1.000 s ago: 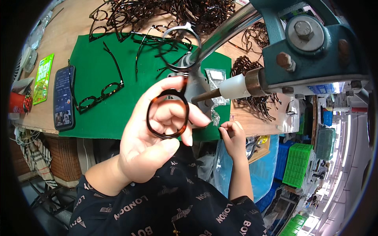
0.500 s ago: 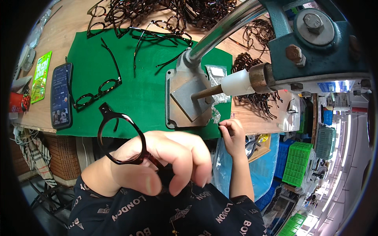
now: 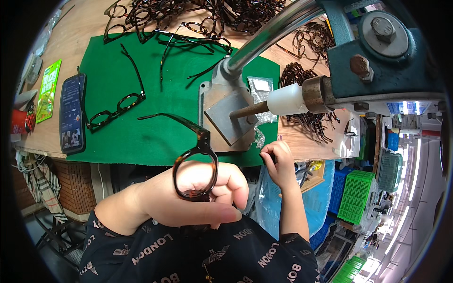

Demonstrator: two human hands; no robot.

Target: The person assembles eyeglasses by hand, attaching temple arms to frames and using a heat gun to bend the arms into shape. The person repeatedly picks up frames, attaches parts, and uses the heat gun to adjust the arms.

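Observation:
In front of my chest, my left hand (image 3: 167,203) is closed on a dark tortoiseshell eyeglass frame (image 3: 204,140). One round rim faces me and a temple arm stretches away to the upper left; the rest is hidden among my fingers. At the green mat's near right edge, my right hand (image 3: 279,162) has thumb and forefinger pinched together over something small and dark that I cannot make out. Close by lie tiny shiny metal pieces (image 3: 259,137) beside a clear plastic bag (image 3: 260,89). Just beyond stands the press's metal base (image 3: 203,113), with a rod pointing at its tilted plate.
The press's teal head (image 3: 382,70) and slanted steel post (image 3: 269,40) fill the upper right. Another eyeglass frame (image 3: 113,113) lies on the green mat (image 3: 113,61), near a phone (image 3: 72,113). Heaped frames (image 3: 188,14) cover the far side. Green crates (image 3: 355,195) stand at right.
My left hand has turned the eyeglass frame; its rim has moved right and a temple arm now shows over the mat. The right hand has barely moved, dipping slightly.

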